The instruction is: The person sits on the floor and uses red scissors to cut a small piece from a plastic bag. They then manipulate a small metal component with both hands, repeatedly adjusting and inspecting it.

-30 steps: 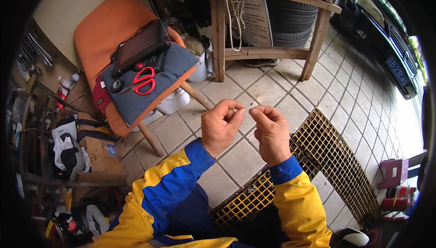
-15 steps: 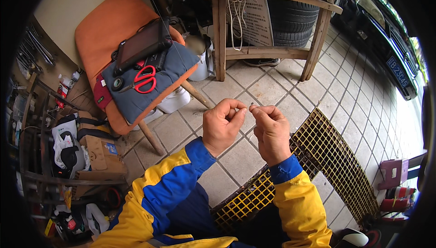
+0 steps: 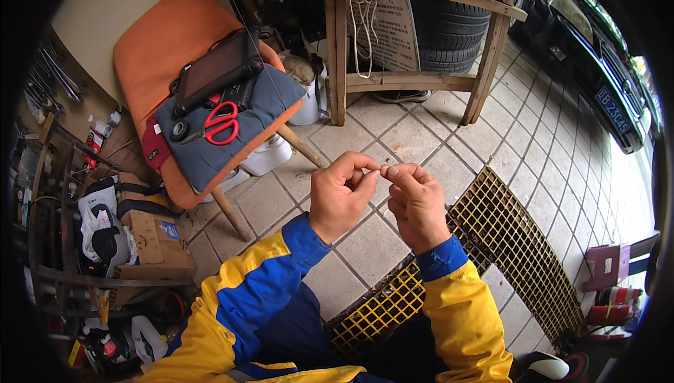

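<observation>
Tiny item (image 3: 383, 169), barely visible, sits in narrow pinches of the left hand (image 3: 340, 197) at nine o'clock and right hand (image 3: 417, 206) at three, where a slack grip could drop it through the grating (image 3: 516, 234) at four.

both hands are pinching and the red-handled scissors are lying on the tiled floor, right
Not on the floor: the head view shows the red-handled scissors lying on the grey pad on the orange chair. The left hand and right hand are indeed pinching.
</observation>
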`<state>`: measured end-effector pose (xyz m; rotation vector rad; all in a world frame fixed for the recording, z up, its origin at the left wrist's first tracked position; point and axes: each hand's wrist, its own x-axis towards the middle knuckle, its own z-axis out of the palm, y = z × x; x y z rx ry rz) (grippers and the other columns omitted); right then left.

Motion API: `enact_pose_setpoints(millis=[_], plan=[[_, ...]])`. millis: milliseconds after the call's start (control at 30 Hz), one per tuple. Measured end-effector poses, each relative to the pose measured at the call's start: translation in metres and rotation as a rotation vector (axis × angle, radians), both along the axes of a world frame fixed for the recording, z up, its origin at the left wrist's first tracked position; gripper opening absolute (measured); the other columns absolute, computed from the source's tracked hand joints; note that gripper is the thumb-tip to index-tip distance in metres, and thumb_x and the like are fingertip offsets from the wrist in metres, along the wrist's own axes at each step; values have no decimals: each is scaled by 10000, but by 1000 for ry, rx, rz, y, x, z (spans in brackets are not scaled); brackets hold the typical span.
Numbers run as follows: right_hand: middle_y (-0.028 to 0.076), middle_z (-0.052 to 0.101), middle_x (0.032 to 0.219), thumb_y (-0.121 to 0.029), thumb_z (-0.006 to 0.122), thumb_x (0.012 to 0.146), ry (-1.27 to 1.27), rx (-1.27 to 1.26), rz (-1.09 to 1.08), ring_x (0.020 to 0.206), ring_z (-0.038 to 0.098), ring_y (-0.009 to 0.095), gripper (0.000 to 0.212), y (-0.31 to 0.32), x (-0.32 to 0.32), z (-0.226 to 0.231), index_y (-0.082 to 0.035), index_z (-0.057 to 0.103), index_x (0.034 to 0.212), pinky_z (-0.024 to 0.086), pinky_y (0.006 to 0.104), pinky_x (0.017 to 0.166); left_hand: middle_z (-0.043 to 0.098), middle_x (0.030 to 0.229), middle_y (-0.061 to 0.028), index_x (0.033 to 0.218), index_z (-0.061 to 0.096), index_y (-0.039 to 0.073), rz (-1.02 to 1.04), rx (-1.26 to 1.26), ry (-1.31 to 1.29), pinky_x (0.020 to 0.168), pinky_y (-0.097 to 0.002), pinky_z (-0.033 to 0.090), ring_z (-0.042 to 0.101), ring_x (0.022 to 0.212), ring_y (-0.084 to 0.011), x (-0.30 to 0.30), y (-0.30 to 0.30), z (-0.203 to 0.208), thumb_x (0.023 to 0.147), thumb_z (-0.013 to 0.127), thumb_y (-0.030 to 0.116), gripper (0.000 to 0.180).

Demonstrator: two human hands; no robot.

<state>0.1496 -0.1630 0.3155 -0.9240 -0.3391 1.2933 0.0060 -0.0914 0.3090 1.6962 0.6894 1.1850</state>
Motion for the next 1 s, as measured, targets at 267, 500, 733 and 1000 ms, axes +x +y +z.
enact_pose_setpoints(millis=[267,500,733,1000], plan=[[-72,545,691,-89,768,934,-31,-37,-21,523,363,17,102,-1,3,-3,-7,723,976,272,213,455,588,624,-17,975,745,40,98,325,174,502,-272,420,520,526,-90,-1,2,5,892,752,-23,105],[-66,557,690,-89,776,930,-43,-32,-18,514,369,21,94,1,4,-4,-16,722,954,278,212,454,621,643,-42,956,737,49,131,402,258,507,-298,440,565,533,-136,-2,5,6,886,770,15,84],[-14,658,752,-86,808,913,-181,-19,-62,514,428,9,122,3,4,-4,-23,704,918,295,200,437,611,621,-1,975,739,0,66,161,243,539,-245,426,516,593,-34,-4,3,6,920,755,8,59],[60,760,925,-27,795,919,-412,-4,-103,821,677,84,105,3,3,-5,21,707,950,538,231,755,594,627,44,976,689,-16,-41,-94,169,526,-233,383,480,583,-6,-3,4,7,956,702,32,54]])
